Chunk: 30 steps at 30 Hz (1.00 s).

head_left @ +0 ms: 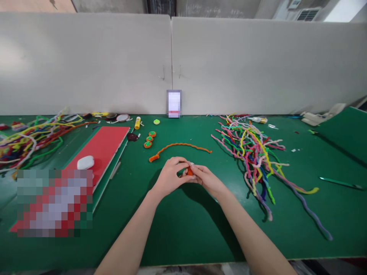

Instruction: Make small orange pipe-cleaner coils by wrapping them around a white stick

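Note:
Over the middle of the green table (183, 225), my left hand (169, 176) and my right hand (208, 179) meet at the fingertips. Pinched between them is a small orange pipe cleaner piece (190, 172), mostly covered by the fingers, so its full shape is hidden. Just beyond my hands lies a long orange pipe cleaner (183, 144), curved, with a thicker folded end at the left. Three small orange coils with green centres (149, 139) sit in a row farther left. A yellow-green coil (156, 122) rests behind them.
Right of my hands spreads a pile of coloured pipe cleaners (252, 152); another heap (34, 137) is far left. A red folder (106, 145) bears a white case (85, 162). A phone (174, 104) leans on the partition (86, 61). A glue stick (137, 123) and green pen (341, 183) lie about.

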### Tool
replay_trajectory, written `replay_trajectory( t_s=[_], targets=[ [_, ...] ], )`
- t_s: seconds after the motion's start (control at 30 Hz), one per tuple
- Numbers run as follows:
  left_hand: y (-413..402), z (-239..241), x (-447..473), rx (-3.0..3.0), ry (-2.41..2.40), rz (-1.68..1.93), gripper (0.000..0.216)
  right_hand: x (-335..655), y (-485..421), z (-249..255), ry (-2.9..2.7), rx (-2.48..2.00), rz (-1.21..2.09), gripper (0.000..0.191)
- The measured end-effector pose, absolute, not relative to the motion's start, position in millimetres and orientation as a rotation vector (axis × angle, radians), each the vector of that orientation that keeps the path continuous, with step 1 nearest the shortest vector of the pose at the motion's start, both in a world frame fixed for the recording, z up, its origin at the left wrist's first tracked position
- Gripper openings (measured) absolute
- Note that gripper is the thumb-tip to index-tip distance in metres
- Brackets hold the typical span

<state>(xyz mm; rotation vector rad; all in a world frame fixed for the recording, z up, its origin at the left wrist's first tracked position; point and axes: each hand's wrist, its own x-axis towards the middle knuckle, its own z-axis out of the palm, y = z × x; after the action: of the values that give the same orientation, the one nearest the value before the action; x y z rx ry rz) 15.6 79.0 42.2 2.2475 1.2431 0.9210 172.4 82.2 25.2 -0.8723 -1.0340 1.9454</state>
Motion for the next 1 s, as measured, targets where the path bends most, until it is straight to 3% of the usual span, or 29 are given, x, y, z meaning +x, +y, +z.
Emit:
replay_trajectory(
  t_s=[0.53,0.8,1.0],
  targets=[
    [79.1,34.9,20.0,2.427,1.298,1.020,0.005,169.0,80.7,20.9,-1.087,-0.970,1.964,0.039],
    [78.0,34.7,21.4,2.420,1.358,0.972,0.008,166.5,80.0,22.0,-1.048,-1.027,1.975,0.052],
    [78.1,31.8,21.3,2.294,1.512,1.143,0.015,167.2,81.8,26.1,-1.013,-1.021,2.052,0.058]
  ],
)
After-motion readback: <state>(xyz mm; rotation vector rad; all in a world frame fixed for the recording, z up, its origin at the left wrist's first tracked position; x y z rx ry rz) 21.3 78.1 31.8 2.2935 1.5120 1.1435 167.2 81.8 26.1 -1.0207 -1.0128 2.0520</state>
